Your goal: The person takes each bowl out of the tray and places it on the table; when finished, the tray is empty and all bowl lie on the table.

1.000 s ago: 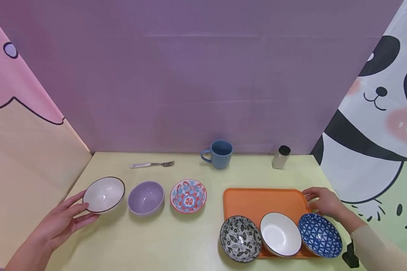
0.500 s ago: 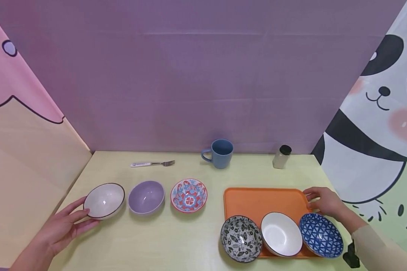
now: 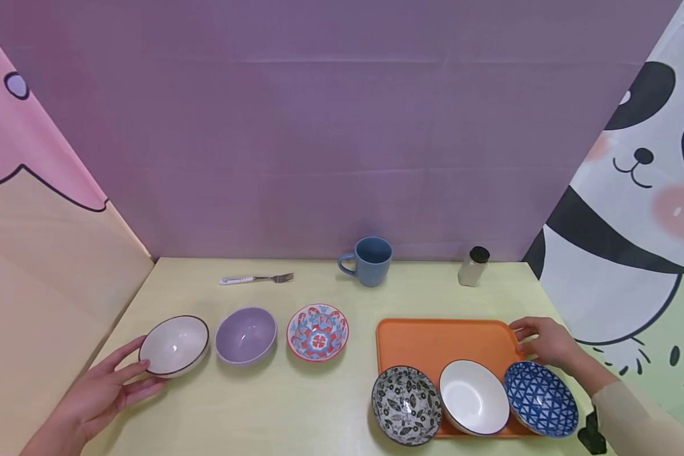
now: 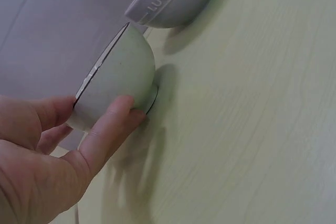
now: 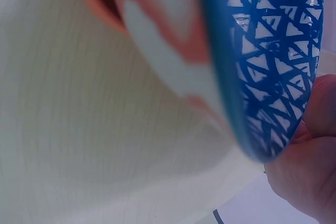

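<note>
In the head view my left hand (image 3: pixel 111 386) grips a white bowl with a thin dark rim (image 3: pixel 175 345) by its near left side. The left wrist view shows fingertips at the rim and along the outer wall, with the bowl's foot close over the table. Right of it are a lilac bowl (image 3: pixel 246 335) and a red-and-blue patterned bowl (image 3: pixel 317 332). My right hand (image 3: pixel 547 342) holds the right edge of an orange tray (image 3: pixel 444 337), just behind a blue triangle-patterned bowl (image 3: pixel 540 399). That bowl partly hides the hand in the right wrist view.
A black-and-white leaf-patterned bowl (image 3: pixel 406 405) and another white bowl (image 3: pixel 473 398) line the tray's front edge beside the blue one. Along the table's back lie a fork (image 3: pixel 256 278), a blue mug (image 3: pixel 372 261) and a black-capped jar (image 3: pixel 473 266). A purple backdrop (image 3: pixel 342 126) rises behind.
My left hand has lowered the white bowl toward the table, to beside the lilac bowl. The right hand stays at the tray's edge.
</note>
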`<state>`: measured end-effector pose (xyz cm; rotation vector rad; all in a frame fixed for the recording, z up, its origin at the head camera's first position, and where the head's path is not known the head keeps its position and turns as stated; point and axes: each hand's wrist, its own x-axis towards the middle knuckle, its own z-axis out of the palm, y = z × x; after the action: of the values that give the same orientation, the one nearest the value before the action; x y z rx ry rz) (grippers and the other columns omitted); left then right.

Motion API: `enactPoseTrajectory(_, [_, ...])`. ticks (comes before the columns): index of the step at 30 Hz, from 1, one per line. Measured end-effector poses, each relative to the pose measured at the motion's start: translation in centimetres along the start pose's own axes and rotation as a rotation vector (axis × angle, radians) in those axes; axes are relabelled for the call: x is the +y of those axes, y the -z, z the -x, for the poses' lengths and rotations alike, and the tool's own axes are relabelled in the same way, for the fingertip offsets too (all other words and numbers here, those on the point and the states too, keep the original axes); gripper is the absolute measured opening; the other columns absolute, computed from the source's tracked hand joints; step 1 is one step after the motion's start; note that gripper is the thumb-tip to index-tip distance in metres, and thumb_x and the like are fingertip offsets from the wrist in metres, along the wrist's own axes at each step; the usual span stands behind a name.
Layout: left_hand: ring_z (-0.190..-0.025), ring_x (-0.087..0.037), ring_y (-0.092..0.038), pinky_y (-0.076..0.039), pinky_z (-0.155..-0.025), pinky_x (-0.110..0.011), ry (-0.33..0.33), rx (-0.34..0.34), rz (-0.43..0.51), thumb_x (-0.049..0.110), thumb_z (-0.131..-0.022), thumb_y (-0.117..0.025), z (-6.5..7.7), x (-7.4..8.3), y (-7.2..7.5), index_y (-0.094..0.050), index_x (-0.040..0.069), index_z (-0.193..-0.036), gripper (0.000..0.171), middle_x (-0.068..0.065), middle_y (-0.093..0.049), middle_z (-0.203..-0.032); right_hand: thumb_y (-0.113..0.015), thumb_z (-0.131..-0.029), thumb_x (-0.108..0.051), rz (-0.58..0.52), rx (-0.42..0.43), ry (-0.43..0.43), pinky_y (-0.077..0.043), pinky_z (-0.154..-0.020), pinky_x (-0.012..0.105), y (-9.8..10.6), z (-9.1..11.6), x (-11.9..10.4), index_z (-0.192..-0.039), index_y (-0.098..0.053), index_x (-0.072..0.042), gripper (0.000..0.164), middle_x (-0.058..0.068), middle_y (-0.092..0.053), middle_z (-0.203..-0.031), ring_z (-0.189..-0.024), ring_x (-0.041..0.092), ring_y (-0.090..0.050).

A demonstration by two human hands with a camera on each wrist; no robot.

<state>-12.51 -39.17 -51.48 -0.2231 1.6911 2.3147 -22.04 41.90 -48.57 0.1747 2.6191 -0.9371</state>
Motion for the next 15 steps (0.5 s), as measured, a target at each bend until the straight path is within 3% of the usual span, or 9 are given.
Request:
enactPoseTrajectory(8, [-0.102, -0.029, -0.075, -0.060, -0.091, -0.050, -0.008, 0.003, -0.099, 0.004, -0.107, -0.050, -0.05, -0.04, -0.02, -0.049, 0.043, -0.137, 0.049, -0.003, -0.066, -0.116, -0.073, -0.088, 0.000, 0.002, 0.013, -0.005, -0.066, -0.071, 0.040, -0.08, -0.02, 0.13, -0.137, -0.054, 0.007, 0.053, 0.028, -0.063, -0.120, -0.090, 0.024, -0.068])
enactPoseTrajectory(15, [-0.105, -0.030, -0.074, -0.060, -0.093, -0.049, 0.013, -0.009, -0.094, 0.007, -0.108, -0.048, 0.42, -0.33, 0.22, -0.044, 0.043, -0.138, 0.047, -0.005, -0.068, -0.116, -0.073, -0.088, -0.001, 0.003, 0.017, -0.004, -0.066, -0.071, 0.040, -0.07, 0.11, 0.06, -0.137, -0.054, 0.007, 0.053, 0.028, -0.063, -0.120, -0.090, 0.024, -0.067])
